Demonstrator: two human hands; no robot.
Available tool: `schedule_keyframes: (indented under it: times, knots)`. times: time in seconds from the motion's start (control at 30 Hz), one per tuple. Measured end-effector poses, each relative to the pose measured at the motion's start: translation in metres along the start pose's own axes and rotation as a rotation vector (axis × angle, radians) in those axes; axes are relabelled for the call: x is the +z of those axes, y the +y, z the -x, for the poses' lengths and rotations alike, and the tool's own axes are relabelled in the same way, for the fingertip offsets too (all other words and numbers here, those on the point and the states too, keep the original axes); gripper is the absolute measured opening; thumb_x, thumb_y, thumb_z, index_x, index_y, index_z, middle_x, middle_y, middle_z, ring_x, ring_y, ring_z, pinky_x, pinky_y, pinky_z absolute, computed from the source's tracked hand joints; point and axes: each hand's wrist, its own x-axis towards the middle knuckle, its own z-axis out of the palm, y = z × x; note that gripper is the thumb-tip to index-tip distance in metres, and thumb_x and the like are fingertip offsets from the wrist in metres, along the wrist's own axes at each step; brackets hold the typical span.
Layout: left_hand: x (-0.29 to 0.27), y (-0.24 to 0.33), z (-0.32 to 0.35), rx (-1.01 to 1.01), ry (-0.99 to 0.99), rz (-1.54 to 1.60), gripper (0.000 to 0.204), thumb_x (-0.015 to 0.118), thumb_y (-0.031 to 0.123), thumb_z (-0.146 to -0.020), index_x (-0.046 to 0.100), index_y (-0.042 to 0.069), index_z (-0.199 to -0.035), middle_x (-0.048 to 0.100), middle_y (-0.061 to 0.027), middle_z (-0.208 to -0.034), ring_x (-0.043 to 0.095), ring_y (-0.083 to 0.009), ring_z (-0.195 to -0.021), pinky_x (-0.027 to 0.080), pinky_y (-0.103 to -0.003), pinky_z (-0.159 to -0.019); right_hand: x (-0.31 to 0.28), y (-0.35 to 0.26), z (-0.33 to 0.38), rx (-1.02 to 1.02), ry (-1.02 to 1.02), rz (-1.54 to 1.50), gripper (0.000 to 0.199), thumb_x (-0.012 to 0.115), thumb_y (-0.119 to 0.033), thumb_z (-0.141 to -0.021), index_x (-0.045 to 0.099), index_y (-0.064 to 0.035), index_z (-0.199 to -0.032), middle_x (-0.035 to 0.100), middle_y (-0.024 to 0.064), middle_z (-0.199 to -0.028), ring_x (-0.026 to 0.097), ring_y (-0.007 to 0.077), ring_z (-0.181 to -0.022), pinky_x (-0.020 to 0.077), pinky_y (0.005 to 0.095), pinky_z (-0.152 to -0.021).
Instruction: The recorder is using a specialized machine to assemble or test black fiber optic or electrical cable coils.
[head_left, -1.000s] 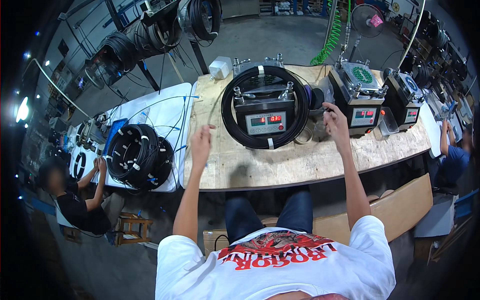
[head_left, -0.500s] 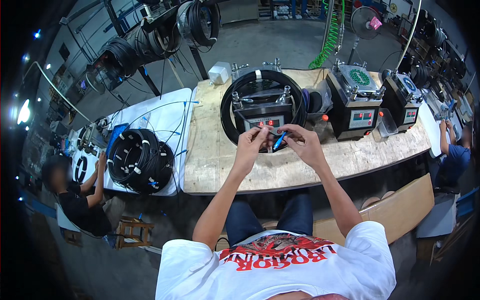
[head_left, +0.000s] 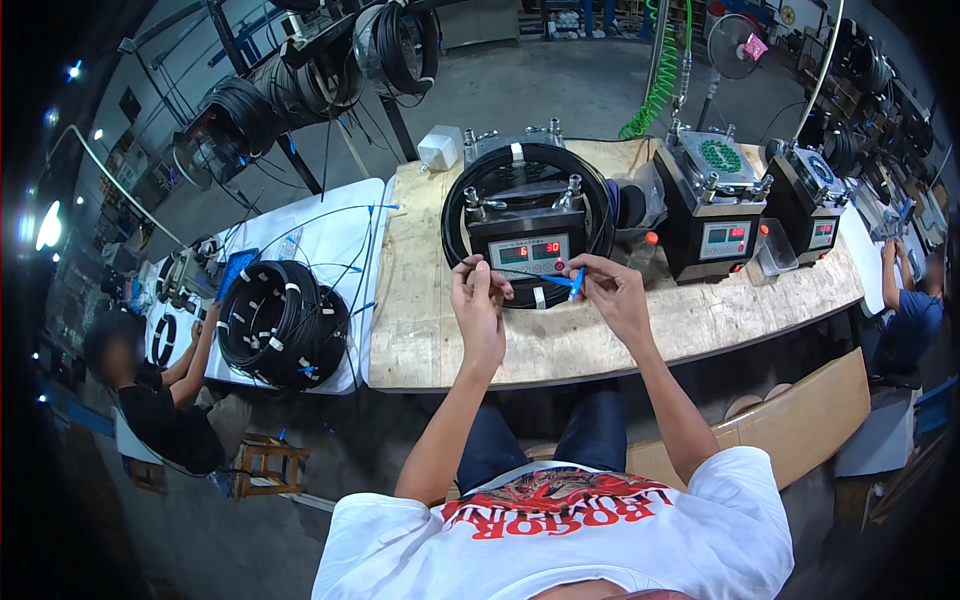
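My right hand (head_left: 614,300) pinches a blue cable connector (head_left: 577,284) between thumb and fingertips, in front of the machine's lit display. To its left, my left hand (head_left: 482,305) has its thumb and fingers closed on the thin black cable (head_left: 530,274) that runs to the connector. Both hands are raised over the near part of the wooden bench. Behind them a large coil of black cable (head_left: 452,215) with white ties loops around a black machine (head_left: 527,222) with clamp posts on top.
Two similar machines, one with green pieces on its plate (head_left: 718,153), stand to the right beside a clear bottle with an orange cap (head_left: 650,240). On the white table (head_left: 345,205) lies a stack of cable coils (head_left: 275,325). People sit working at both sides. A green spiral hose (head_left: 655,90) hangs behind.
My hands have moved apart, the left one lower and leftward, stretching the cable between them. The connector has shifted right with my right hand. The display behind is now more exposed.
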Motion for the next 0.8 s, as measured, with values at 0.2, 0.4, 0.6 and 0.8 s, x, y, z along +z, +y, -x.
schedule_keyframes:
  times: [0.2,0.4,0.6,0.8]
  knots:
    - [0.0,0.003,-0.004,-0.097,0.086,0.1,0.022,0.061,0.014,-0.099,0.047,0.006,-0.114,0.061,-0.005,-0.076,0.06,-0.0139,-0.066,0.05,-0.025,-0.061,0.005,-0.019,-0.001,0.135,0.013,-0.373,0.02,0.059,0.007,-0.094,0.069,0.005,-0.111,0.07,0.006,-0.094,0.065,0.0083,-0.081,0.0542,0.0228,-0.076]
    - [0.004,0.006,0.018,0.441,0.259,-0.695,0.032,0.074,0.016,-0.091,0.054,0.005,-0.113,0.061,-0.008,-0.099,0.058,-0.0157,-0.088,0.049,-0.03,-0.078,0.003,-0.027,-0.005,0.136,0.094,-0.386,0.02,0.057,0.007,-0.095,0.068,0.007,-0.112,0.071,0.0071,-0.096,0.067,0.0097,-0.084,0.0553,0.0234,-0.08]
    - [0.025,0.035,0.014,1.245,-0.403,-1.343,0.029,0.078,0.007,-0.078,0.073,0.011,-0.107,0.062,-0.0069,-0.098,0.06,-0.0244,-0.092,0.047,-0.041,-0.09,0.004,-0.034,-0.01,0.071,0.075,-0.391,0.022,0.056,0.007,-0.095,0.068,0.0071,-0.113,0.07,0.0073,-0.096,0.068,0.0109,-0.083,0.0561,0.0251,-0.079]
    - [0.031,0.045,-0.006,0.818,-0.58,-0.995,0.025,0.073,0.004,-0.087,0.07,0.003,-0.111,0.06,-0.0095,-0.086,0.06,-0.0244,-0.075,0.047,-0.033,-0.062,0.003,-0.048,-0.013,0.027,0.076,-0.333,0.021,0.056,0.006,-0.097,0.068,0.0054,-0.114,0.069,0.0054,-0.093,0.068,0.0105,-0.081,0.0561,0.0236,-0.076]
